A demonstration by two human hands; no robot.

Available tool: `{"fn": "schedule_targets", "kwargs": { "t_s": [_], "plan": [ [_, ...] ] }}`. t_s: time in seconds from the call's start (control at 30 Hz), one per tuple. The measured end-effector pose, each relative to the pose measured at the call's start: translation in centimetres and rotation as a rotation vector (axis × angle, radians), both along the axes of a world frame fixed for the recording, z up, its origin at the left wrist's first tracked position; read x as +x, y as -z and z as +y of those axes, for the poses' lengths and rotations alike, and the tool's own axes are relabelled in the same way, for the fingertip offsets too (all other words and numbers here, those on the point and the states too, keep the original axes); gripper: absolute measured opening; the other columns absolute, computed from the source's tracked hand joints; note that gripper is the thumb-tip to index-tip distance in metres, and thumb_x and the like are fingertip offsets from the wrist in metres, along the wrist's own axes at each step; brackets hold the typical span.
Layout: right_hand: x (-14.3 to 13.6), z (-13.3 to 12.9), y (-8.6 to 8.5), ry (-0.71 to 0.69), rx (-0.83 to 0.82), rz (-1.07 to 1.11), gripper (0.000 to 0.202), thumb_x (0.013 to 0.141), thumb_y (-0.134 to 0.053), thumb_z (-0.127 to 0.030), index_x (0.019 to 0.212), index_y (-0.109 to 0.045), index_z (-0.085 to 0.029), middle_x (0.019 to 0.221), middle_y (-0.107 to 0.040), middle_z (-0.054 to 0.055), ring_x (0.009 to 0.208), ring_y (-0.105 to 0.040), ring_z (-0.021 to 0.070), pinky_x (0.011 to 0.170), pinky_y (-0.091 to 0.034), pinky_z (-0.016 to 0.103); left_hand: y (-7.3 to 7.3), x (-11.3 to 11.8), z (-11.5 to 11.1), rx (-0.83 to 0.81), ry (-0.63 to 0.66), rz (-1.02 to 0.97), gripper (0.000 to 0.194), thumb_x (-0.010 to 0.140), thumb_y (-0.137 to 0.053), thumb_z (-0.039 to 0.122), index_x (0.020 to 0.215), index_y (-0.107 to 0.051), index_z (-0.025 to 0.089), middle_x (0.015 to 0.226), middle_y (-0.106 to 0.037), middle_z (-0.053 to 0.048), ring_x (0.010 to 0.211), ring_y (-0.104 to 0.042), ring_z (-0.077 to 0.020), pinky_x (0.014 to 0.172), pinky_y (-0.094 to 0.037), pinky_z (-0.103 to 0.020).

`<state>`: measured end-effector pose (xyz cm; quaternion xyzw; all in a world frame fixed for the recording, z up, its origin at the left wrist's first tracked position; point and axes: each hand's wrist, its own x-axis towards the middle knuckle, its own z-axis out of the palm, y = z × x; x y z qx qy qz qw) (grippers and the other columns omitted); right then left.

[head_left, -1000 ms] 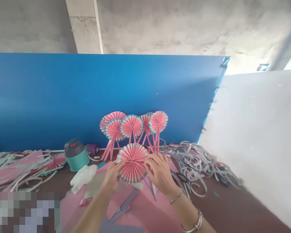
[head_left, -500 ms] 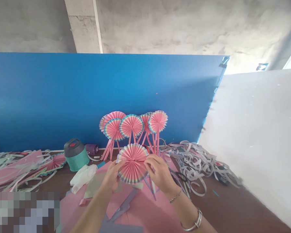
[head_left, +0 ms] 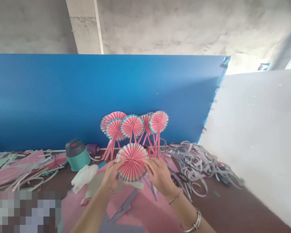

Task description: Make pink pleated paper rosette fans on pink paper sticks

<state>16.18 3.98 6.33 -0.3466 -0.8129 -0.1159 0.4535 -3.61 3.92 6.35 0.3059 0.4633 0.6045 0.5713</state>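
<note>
A round pleated pink paper fan (head_left: 132, 162) with a pale, bluish scalloped edge is held up in front of me, its face toward me. My left hand (head_left: 112, 174) grips its left edge, thumb on the front. At the right edge, the fingers of my right hand (head_left: 157, 173) are pinched on the rim. Behind it, several finished-looking pink fans, one of them with a blue rim (head_left: 132, 126), stand on pink paper strips against a blue panel (head_left: 63, 97). Pink paper sheets (head_left: 157, 213) lie beneath my hands.
A teal and grey container (head_left: 78, 155) stands at the left beside white crumpled material (head_left: 84, 177) and a purple cylinder (head_left: 92, 149). Curled paper strips (head_left: 194, 161) heap at the right, near dark-handled scissors (head_left: 181, 176). More pink paper (head_left: 19, 166) and strips lie far left.
My right hand has shifted slightly, its fingers now closer around the fan's right edge. The held fan has turned or moved a little to the left.
</note>
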Motion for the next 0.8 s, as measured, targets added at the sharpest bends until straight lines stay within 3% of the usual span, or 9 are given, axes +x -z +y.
{"fn": "schedule_targets", "kwargs": {
  "t_s": [0.23,0.43,0.67,0.8],
  "plan": [
    [0.0,0.0,0.5,-0.053,-0.024,-0.029,0.02,0.09,-0.042,-0.011,0.095,-0.06,-0.018,0.077,-0.064,0.004,0.069,-0.058,0.0154,0.063,-0.042,0.027,0.3,-0.8,0.5,0.064,0.058,-0.02,0.033,0.059,-0.079,0.04,0.074,-0.066,0.014,0.07,-0.071,-0.005,0.062,-0.066,-0.0182,0.056,-0.044,-0.024],
    [-0.2,-0.1,0.6,-0.09,-0.014,-0.063,0.022,0.089,-0.041,-0.01,0.098,-0.059,-0.018,0.078,-0.064,0.005,0.071,-0.059,0.0156,0.062,-0.043,0.026,0.4,-0.7,0.5,0.084,0.023,-0.086,0.031,0.062,-0.078,0.037,0.082,-0.067,0.016,0.072,-0.071,-0.003,0.062,-0.066,-0.0173,0.059,-0.047,-0.025],
    [-2.1,-1.0,2.2,-0.023,-0.061,-0.07,0.021,0.09,-0.039,-0.012,0.097,-0.058,-0.019,0.074,-0.06,0.004,0.067,-0.057,0.0152,0.059,-0.041,0.025,2.1,1.6,0.6,0.029,-0.043,-0.234,0.033,0.062,-0.077,0.038,0.082,-0.064,0.015,0.077,-0.07,-0.004,0.063,-0.065,-0.0167,0.057,-0.048,-0.026],
    [-3.0,-1.4,3.3,-0.001,-0.069,-0.019,0.022,0.09,-0.038,-0.013,0.099,-0.057,-0.019,0.075,-0.06,0.004,0.066,-0.056,0.0158,0.059,-0.041,0.026,2.2,3.4,-0.4,0.029,-0.128,-0.322,0.031,0.058,-0.08,0.031,0.079,-0.061,0.018,0.07,-0.066,0.002,0.057,-0.06,-0.0119,0.054,-0.045,-0.023]
  ]
}}
